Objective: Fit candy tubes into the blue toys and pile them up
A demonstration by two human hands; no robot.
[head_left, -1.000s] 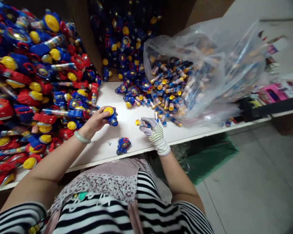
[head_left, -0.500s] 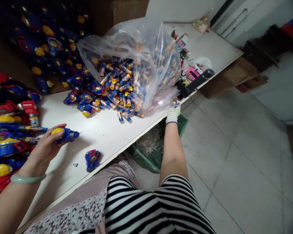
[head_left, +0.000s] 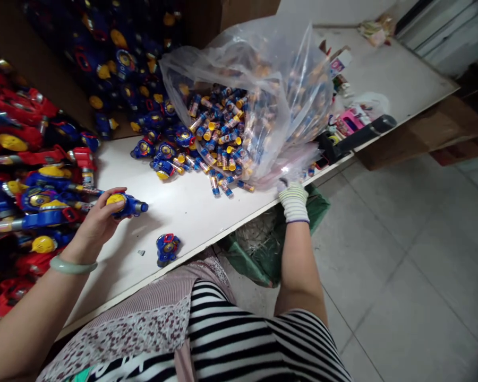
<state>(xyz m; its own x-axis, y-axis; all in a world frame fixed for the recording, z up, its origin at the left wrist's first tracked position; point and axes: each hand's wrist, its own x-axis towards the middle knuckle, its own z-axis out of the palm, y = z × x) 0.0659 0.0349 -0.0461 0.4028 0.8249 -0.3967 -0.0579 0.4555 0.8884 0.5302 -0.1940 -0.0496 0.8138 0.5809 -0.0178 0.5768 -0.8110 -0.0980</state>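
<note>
Print covers the wrappers of the tubes (head_left: 229, 132), too small to read. White lettering on the striped shirt (head_left: 231, 339) runs out at the bottom of view and cannot be made out. A small box (head_left: 340, 61) on the far right of the table (head_left: 199, 212) bears pink print, also unreadable.

The bare left hand (head_left: 103, 212) grasps a blue toy (head_left: 133, 206), thumb on its yellow part. This toy is over the table's left half, beside the pile (head_left: 35, 159) of red and blue toys, its narrow end pointing right.

The gloved right hand (head_left: 295, 199) is at the table's front edge, by the loose end of the clear bag (head_left: 263, 74). Its fingers are partly hidden; whether they hold anything cannot be told.

The front edge slants from lower left to upper right. A second toy (head_left: 168, 249) lies just inside it, near a small grey chip (head_left: 141, 253). White tabletop shows between the blue toy and the tubes spilling from the bag, and on along the front edge toward the right hand. Past that hand, a black bar (head_left: 366, 132) lies along the edge. Below the edge, a green sack (head_left: 258, 260) is on the floor (head_left: 382, 276).
</note>
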